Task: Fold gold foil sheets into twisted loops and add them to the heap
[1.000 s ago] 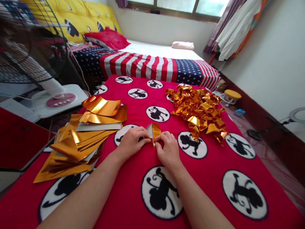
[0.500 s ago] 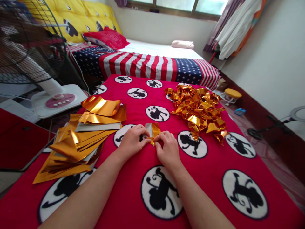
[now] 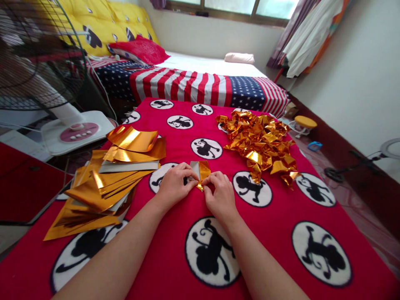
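Note:
A small, partly folded piece of gold foil paper (image 3: 204,168) lies on the red cloth, its pale grey back showing on the left. My left hand (image 3: 178,181) pinches its left lower edge between thumb and fingers. From the other side, my right hand (image 3: 219,193) grips the lower right corner with curled fingers. The fingertips hide part of the near edge. Left of my hands is a loose stack of flat gold foil sheets (image 3: 115,179), some grey side up. To the right sits a heap of folded gold foil pieces (image 3: 259,139).
The table wears a red cloth (image 3: 268,246) with black monkey figures in white circles. A fan (image 3: 75,125) stands at the left, beside a red panel (image 3: 28,183). Beyond the table is a bed (image 3: 193,85); a yellow stool (image 3: 305,122) stands on the floor at the right.
Almost nothing differs. Both hands stay on the foil piece, with only a very slight shift of the fingers at its lower edge.

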`<state>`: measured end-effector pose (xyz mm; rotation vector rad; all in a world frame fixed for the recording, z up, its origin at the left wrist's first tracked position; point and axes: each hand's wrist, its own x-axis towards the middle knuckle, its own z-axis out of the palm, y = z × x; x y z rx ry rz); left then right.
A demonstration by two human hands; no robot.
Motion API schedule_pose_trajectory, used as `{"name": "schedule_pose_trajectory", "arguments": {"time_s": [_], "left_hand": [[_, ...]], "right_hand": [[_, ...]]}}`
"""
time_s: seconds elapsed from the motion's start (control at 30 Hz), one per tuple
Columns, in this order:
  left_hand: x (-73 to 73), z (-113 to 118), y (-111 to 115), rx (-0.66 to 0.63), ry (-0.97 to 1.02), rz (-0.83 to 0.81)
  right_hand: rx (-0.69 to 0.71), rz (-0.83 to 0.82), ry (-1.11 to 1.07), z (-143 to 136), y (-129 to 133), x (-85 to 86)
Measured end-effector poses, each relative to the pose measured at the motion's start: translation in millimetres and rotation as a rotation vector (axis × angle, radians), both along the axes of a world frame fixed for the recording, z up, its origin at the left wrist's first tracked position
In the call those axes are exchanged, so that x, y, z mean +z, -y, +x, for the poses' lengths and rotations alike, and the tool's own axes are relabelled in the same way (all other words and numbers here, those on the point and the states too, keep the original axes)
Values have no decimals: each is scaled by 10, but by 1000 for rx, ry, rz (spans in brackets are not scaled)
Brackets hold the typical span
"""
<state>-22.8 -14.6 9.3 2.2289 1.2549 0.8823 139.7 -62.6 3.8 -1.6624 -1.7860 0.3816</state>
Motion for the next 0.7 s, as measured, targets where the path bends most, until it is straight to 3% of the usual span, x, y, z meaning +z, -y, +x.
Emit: {"name": "schedule_pose_trajectory", "arguments": {"time_s": [0.43, 0.7], "left_hand": [[-13, 31, 27, 20, -40, 12], [28, -3, 29, 10, -53, -77]], "right_hand": [[-4, -5, 3, 0, -3, -3], [3, -14, -13, 5, 0, 7]]}}
